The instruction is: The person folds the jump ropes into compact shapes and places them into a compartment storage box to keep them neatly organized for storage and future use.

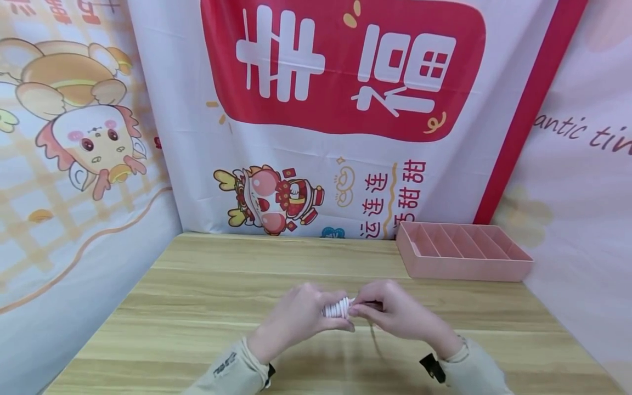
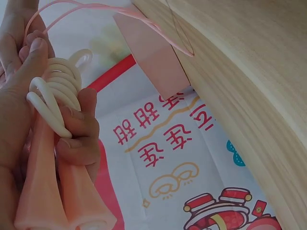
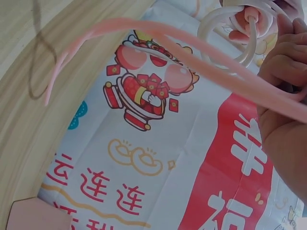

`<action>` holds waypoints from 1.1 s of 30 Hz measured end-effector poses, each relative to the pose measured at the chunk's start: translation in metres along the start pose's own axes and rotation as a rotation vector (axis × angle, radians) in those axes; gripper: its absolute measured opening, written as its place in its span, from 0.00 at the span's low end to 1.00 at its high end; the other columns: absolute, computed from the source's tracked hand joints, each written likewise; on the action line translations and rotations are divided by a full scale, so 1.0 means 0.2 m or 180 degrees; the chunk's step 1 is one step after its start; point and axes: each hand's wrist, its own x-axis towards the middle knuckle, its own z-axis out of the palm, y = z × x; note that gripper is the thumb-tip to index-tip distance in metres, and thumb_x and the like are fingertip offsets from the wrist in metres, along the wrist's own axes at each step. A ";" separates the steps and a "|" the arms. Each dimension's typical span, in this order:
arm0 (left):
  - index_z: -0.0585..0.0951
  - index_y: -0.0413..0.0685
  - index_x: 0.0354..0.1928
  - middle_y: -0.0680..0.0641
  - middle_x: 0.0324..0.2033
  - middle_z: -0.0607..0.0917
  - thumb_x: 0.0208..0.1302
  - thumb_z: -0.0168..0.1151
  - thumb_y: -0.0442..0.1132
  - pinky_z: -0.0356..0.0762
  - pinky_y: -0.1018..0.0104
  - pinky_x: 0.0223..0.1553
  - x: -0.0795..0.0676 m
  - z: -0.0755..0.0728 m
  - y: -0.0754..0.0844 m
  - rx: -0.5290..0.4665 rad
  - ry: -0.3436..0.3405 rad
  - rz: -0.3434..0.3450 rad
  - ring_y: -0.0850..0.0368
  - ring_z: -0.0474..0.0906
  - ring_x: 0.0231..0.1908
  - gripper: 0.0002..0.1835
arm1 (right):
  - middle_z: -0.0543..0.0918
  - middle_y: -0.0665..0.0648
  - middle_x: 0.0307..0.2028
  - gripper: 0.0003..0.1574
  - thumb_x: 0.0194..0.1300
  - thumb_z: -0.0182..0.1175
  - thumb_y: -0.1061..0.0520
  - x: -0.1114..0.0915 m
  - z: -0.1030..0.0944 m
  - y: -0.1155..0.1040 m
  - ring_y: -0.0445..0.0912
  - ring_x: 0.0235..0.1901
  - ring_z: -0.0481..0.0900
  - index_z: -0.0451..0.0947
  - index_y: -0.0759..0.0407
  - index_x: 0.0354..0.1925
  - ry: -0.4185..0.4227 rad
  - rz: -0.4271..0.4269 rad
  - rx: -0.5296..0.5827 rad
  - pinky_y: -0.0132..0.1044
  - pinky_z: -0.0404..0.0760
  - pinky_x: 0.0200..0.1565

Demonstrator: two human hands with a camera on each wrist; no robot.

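A bundled jump rope shows white cord coils [image 1: 337,309] in the head view. My left hand [image 1: 301,312] grips it, fingers curled round the bundle. In the left wrist view, two tapered pink-orange handles [image 2: 41,187] lie side by side, with the white cord wound round their upper ends. My right hand [image 1: 395,312] is at the coiled end and pinches a thin pink cord [image 3: 120,24]. This pink cord trails out in a long loop past the fingers. Where it meets the bundle is hidden by my hands.
On the back right of the wooden table [image 1: 247,285] stands a pink divided tray [image 1: 469,270] with several narrow compartments. Printed cloth [image 1: 173,153] hangs behind the table and along both sides.
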 end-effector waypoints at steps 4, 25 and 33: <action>0.86 0.61 0.44 0.63 0.21 0.77 0.58 0.66 0.64 0.62 0.82 0.17 0.00 0.01 0.00 -0.0008 0.0019 0.0129 0.73 0.65 0.18 0.21 | 0.76 0.46 0.21 0.05 0.66 0.64 0.63 0.00 0.01 0.01 0.30 0.22 0.67 0.84 0.54 0.33 0.0013 -0.0036 0.0055 0.25 0.69 0.21; 0.85 0.56 0.55 0.60 0.22 0.78 0.60 0.68 0.55 0.60 0.83 0.16 -0.01 0.02 0.00 0.0101 -0.0006 0.0323 0.73 0.64 0.18 0.22 | 0.82 0.52 0.28 0.08 0.58 0.66 0.74 0.02 -0.07 -0.07 0.38 0.24 0.74 0.85 0.67 0.36 0.0428 -0.0163 0.0369 0.31 0.76 0.21; 0.87 0.58 0.48 0.61 0.21 0.77 0.61 0.67 0.57 0.61 0.81 0.17 -0.01 0.03 -0.02 0.0110 -0.0005 0.0198 0.73 0.64 0.18 0.18 | 0.82 0.54 0.27 0.10 0.58 0.65 0.75 0.01 -0.07 -0.05 0.36 0.24 0.72 0.85 0.66 0.37 0.0281 -0.0184 0.0385 0.29 0.74 0.22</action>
